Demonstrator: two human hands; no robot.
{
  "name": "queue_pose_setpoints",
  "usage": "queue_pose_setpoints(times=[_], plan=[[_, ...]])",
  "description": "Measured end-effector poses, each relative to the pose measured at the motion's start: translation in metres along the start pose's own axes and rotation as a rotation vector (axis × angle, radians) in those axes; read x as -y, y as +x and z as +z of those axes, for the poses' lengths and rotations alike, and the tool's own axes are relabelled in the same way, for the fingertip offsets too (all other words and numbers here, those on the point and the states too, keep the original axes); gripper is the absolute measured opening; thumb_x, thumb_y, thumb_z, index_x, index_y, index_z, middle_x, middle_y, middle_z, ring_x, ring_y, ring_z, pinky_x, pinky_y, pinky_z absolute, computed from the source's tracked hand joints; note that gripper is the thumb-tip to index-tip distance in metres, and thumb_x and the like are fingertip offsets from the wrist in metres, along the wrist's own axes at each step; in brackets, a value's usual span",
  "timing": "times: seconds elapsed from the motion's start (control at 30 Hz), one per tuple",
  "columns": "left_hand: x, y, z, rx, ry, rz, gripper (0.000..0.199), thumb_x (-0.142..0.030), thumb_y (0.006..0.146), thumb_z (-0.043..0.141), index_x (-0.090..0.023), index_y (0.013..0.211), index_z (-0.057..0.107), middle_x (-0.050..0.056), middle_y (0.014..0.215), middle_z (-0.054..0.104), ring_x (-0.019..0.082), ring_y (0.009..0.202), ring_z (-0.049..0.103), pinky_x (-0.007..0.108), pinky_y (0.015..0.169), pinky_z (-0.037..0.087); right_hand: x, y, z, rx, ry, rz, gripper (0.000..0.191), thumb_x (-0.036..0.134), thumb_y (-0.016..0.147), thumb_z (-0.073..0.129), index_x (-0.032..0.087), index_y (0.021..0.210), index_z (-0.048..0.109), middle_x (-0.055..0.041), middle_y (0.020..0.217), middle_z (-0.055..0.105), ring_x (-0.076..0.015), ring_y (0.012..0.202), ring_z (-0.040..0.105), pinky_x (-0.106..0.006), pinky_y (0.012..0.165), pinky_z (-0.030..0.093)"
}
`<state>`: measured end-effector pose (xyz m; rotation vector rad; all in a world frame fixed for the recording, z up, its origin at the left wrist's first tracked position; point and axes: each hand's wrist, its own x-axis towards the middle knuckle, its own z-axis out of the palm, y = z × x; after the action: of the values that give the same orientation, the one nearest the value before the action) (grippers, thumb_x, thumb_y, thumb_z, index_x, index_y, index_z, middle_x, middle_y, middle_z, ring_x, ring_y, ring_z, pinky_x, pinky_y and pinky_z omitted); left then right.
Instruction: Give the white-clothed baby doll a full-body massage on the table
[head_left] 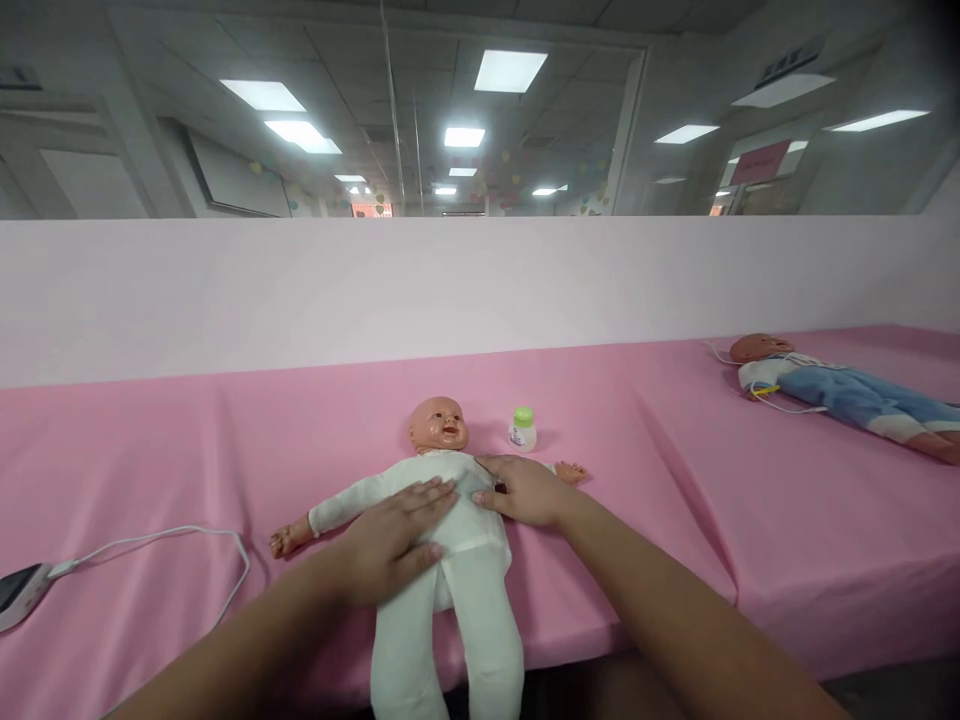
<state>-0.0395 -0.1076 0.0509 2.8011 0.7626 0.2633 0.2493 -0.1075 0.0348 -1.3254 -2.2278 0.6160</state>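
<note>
A baby doll [466,520] in white clothes lies face up, its head toward the wall and its arms spread. My left hand [394,535] rests on the left side of its torso, palm down, fingers stretched out and holding nothing. On the other side of the chest lies my right hand [525,488], its thumb apart from the fingers, touching the white top near the shoulder. Beside the doll's head stands a small clear bottle [522,432] with a green cap.
Pink cloth [315,410] covers the long table. A second doll [847,395] in blue trousers lies at the right with a white cord around it. At the left edge is a white device [24,592] with a cable. Behind are a white wall and windows.
</note>
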Motion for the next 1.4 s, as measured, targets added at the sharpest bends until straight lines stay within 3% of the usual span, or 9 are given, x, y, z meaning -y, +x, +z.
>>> queue_pose_setpoints(times=[0.2, 0.33, 0.47, 0.63, 0.73, 0.9, 1.0, 1.27, 1.4], plan=[[0.052, 0.02, 0.006, -0.163, 0.08, -0.135, 0.059, -0.052, 0.107, 0.035, -0.02, 0.155, 0.046, 0.007, 0.159, 0.044, 0.025, 0.147, 0.043, 0.045, 0.124, 0.034, 0.002, 0.0, 0.001, -0.007, 0.02, 0.024, 0.049, 0.048, 0.092, 0.065, 0.032, 0.139, 0.062, -0.0038, 0.13, 0.07, -0.0308, 0.112, 0.067, -0.044, 0.095, 0.054], [0.058, 0.017, 0.015, -0.225, 0.086, -0.201, 0.06, -0.053, 0.107, 0.033, -0.019, 0.153, 0.049, 0.007, 0.157, 0.047, 0.025, 0.144, 0.047, 0.044, 0.122, 0.037, 0.002, 0.002, 0.006, -0.063, 0.023, 0.037, 0.057, 0.046, 0.091, 0.067, 0.031, 0.145, 0.057, -0.006, 0.138, 0.066, -0.0318, 0.119, 0.065, -0.047, 0.101, 0.052], [0.057, 0.014, 0.019, -0.249, 0.075, -0.202, 0.061, -0.053, 0.107, 0.032, -0.017, 0.153, 0.049, 0.007, 0.156, 0.049, 0.024, 0.144, 0.047, 0.043, 0.122, 0.037, 0.026, -0.009, 0.015, -0.198, -0.035, -0.079, 0.059, 0.039, 0.093, 0.063, 0.023, 0.149, 0.054, -0.0096, 0.152, 0.054, -0.0318, 0.142, 0.048, -0.051, 0.119, 0.037], [0.061, 0.015, 0.024, -0.273, 0.07, -0.185, 0.061, -0.052, 0.107, 0.031, -0.016, 0.153, 0.05, 0.008, 0.157, 0.048, 0.025, 0.144, 0.047, 0.042, 0.123, 0.037, 0.083, -0.046, 0.039, 0.042, 0.075, -0.382, 0.064, 0.04, 0.095, 0.063, 0.032, 0.156, 0.045, -0.0019, 0.158, 0.047, -0.0244, 0.145, 0.046, -0.042, 0.125, 0.03], [0.062, 0.015, 0.026, -0.275, 0.068, -0.188, 0.062, -0.051, 0.107, 0.031, -0.014, 0.153, 0.05, 0.009, 0.157, 0.048, 0.025, 0.145, 0.046, 0.042, 0.123, 0.035, 0.093, -0.049, 0.047, 0.159, 0.039, -0.401, 0.075, 0.05, 0.091, 0.068, 0.031, 0.158, 0.041, -0.005, 0.16, 0.044, -0.0272, 0.148, 0.041, -0.045, 0.128, 0.022], [0.061, 0.014, 0.027, -0.267, 0.069, -0.195, 0.061, -0.048, 0.108, 0.029, -0.013, 0.153, 0.05, 0.01, 0.157, 0.047, 0.024, 0.145, 0.046, 0.041, 0.124, 0.034, 0.071, -0.017, 0.029, 0.207, -0.098, -0.22, 0.1, 0.07, 0.085, 0.069, 0.019, 0.162, 0.031, -0.0131, 0.166, 0.029, -0.0339, 0.155, 0.025, -0.052, 0.128, 0.017], [0.062, 0.013, 0.028, -0.275, 0.073, -0.193, 0.059, -0.046, 0.108, 0.029, -0.013, 0.152, 0.05, 0.009, 0.156, 0.049, 0.024, 0.144, 0.047, 0.042, 0.123, 0.036, 0.054, 0.005, 0.014, 0.22, -0.123, -0.116, 0.104, 0.075, 0.085, 0.066, 0.016, 0.163, 0.029, -0.0146, 0.167, 0.026, -0.0351, 0.155, 0.025, -0.051, 0.127, 0.02], [0.06, 0.013, 0.024, -0.274, -0.009, -0.251, 0.058, -0.048, 0.106, 0.033, -0.018, 0.152, 0.053, 0.005, 0.155, 0.05, 0.026, 0.143, 0.049, 0.043, 0.123, 0.037, 0.018, 0.02, 0.01, 0.057, -0.092, -0.017, 0.082, 0.068, 0.095, 0.055, 0.02, 0.16, 0.038, -0.0114, 0.161, 0.041, -0.0328, 0.148, 0.039, -0.047, 0.121, 0.033], [0.056, 0.01, 0.015, -0.258, -0.03, -0.299, 0.056, -0.045, 0.105, 0.037, -0.018, 0.151, 0.054, 0.004, 0.155, 0.05, 0.026, 0.143, 0.049, 0.043, 0.123, 0.037, 0.012, 0.013, 0.001, 0.043, -0.037, 0.062, 0.06, 0.063, 0.098, 0.054, 0.031, 0.149, 0.054, -0.0055, 0.141, 0.065, -0.0319, 0.123, 0.064, -0.043, 0.1, 0.05]])
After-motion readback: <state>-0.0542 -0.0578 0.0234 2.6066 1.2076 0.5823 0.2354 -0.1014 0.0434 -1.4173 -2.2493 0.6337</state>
